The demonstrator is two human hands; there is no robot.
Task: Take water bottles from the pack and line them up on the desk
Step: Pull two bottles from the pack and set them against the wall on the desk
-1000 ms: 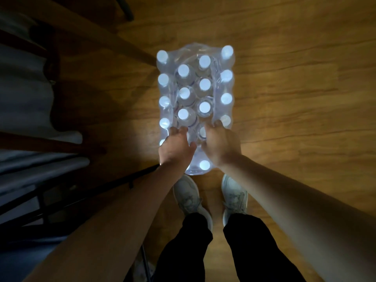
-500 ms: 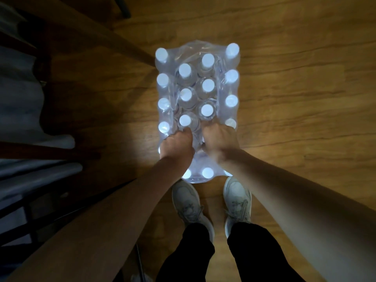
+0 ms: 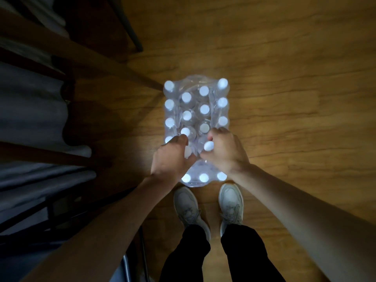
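The scene is dimly lit. Glare is thrown off the white caps (image 3: 204,109) just beyond the fingers (image 3: 183,139). The left edge is lost in shadow, and wide-angle bending is seen there.

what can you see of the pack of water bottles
The pack of water bottles stands on the wooden floor just ahead of the person's shoes. Clear, crinkled plastic wrap encloses upright clear bottles with white caps, set in four rows lengthwise. At the near end the left hand and right hand grip the wrap, fingers curled into it.
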